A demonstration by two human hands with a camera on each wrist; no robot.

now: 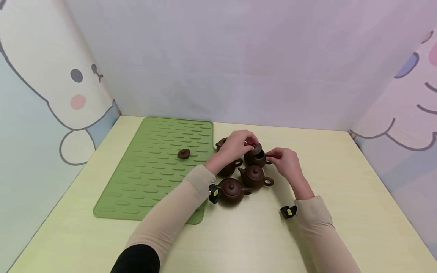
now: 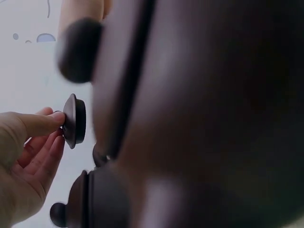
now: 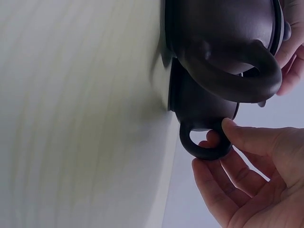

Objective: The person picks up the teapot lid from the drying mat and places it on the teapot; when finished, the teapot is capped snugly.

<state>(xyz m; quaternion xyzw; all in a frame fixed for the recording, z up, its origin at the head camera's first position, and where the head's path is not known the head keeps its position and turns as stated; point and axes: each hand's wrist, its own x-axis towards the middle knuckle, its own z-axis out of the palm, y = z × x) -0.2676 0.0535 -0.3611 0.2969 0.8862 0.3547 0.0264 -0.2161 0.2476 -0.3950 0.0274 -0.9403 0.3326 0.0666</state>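
Over a dark brown teapot (image 1: pixel 253 160) with its mouth uncovered, my left hand (image 1: pixel 235 146) pinches a small round lid (image 2: pixel 71 121) by its knob. The lid is tilted, and its inner rim shows in the left wrist view. My right hand (image 1: pixel 287 163) holds that teapot's loop handle (image 3: pixel 205 153) between thumb and fingers. Just in front stands a lidded teapot (image 1: pixel 253 176), its handle pointing right. Another lidded teapot (image 1: pixel 231 190) is nearest me, beside my left wrist. My left hand and forearm partly cover two more teapots behind.
A green ridged mat (image 1: pixel 150 170) lies on the left of the pale table (image 1: pixel 259 235). On the mat rests a separate dark lid (image 1: pixel 183 153). The teapots stand close together along the mat's right edge. A pale wall (image 1: pixel 225 68) rises behind the table.
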